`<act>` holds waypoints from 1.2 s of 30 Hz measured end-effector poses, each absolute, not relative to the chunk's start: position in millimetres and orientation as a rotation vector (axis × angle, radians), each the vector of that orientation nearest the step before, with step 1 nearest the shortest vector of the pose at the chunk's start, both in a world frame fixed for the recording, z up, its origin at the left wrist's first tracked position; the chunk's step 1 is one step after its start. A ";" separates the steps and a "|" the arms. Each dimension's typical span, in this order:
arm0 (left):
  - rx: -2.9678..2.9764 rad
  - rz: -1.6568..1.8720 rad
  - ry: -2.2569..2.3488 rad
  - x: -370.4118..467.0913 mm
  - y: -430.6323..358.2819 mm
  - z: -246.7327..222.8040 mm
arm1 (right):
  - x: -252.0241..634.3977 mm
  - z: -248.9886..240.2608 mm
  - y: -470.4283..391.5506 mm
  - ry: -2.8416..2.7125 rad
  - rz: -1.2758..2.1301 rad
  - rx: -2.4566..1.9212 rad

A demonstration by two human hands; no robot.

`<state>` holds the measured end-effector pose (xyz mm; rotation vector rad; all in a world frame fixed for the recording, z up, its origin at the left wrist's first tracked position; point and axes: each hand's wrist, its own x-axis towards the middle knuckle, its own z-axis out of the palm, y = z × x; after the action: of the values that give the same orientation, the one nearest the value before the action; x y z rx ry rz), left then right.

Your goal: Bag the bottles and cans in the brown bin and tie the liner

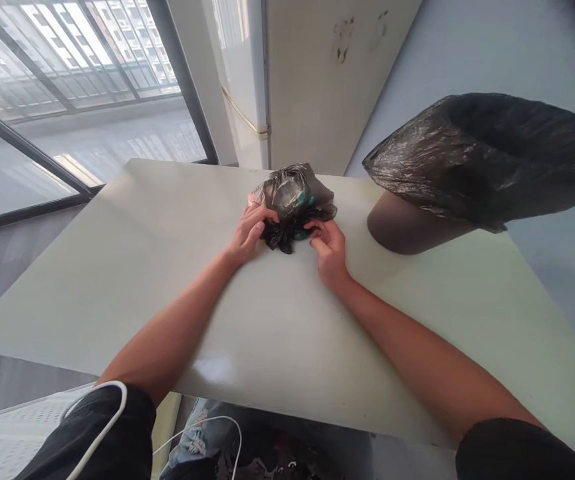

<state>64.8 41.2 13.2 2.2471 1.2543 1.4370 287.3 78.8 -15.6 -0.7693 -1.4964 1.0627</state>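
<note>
A black, partly see-through plastic bag (290, 193) sits bunched up on the pale table (167, 220), with something pale and green showing through it. Its gathered dark end faces me. My left hand (250, 233) is at the bag's left side, its fingers bent over the edge and gripping the plastic. On the right side, my right hand (328, 247) has its fingers curled and pinched on the bag's black edge.
To the right a dark bin (407, 227) stands on the table, lined with a large black bag (487, 160) that spreads wide over its top. A white fridge (317, 87) is behind the table. Glass doors (77, 67) are at the left. A white cable (117, 420) hangs near my left sleeve.
</note>
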 end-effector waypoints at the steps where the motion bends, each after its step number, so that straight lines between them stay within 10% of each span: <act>1: 2.222 1.474 1.283 64.7 41.3 12.5 | 286.7 -15.4 78.5 -1.542 1.072 -0.770; 24: 1.477 2.173 1.816 54.7 53.8 -0.1 | 285.6 -5.8 75.3 -1.544 1.072 -0.689; 36: 2.378 1.635 1.452 70.7 37.3 11.7 | 281.6 -2.2 77.1 -1.351 1.236 -0.749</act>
<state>70.7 37.3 11.7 2.3776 1.4519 1.6350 281.6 77.1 -2.2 -0.7489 -1.3515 1.2361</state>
